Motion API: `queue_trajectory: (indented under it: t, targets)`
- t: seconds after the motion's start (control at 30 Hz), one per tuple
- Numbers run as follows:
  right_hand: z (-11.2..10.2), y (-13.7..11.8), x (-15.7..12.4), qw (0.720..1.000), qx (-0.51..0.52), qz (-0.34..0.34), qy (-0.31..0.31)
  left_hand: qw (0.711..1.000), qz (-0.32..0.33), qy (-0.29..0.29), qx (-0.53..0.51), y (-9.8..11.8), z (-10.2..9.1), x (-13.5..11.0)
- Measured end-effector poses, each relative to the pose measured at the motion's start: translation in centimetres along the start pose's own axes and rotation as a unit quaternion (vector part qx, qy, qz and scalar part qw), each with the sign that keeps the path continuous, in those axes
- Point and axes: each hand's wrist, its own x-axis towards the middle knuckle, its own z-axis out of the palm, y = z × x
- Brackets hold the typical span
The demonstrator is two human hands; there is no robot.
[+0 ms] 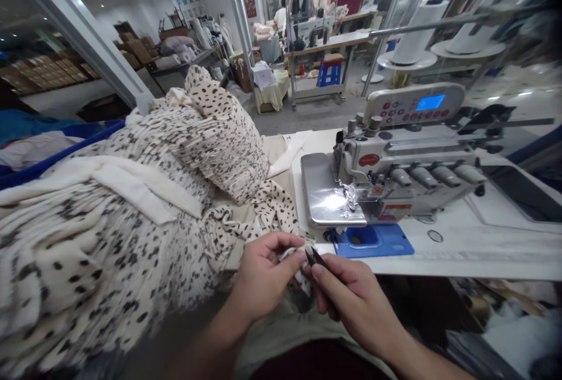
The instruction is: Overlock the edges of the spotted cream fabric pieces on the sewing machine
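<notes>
My left hand (266, 269) is closed, with thumb and forefinger pinching an edge of the cream fabric with black spots (274, 207). A piece of this fabric runs from my fingers up onto the table's edge. In my right hand (346, 289) are small dark thread snips (317, 258), their pointed tips up against the pinched fabric edge. My right fingers wrap round the tool, so most of it is hidden. Both hands are close together in front of my lap, just below the front edge of the white sewing table (465, 254).
An overlock sewing machine (408, 163) with a lit blue display stands on the table, a blue tray (373, 242) at its front. Stacked spotted fabric (175, 151) fills the left side. Thread cones (417, 34) stand at upper right. Further back are another sewing table (329, 43) and a blue stool (330, 69).
</notes>
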Motion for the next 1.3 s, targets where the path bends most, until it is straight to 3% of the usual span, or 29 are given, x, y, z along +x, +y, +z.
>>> queue_trajectory:
  t: [1.3]
  targets:
    - [0.06,0.44,-0.13,1.0,0.002,-0.01,-0.001,0.999,0.012,0.007,0.033,0.29,-0.03,-0.06]
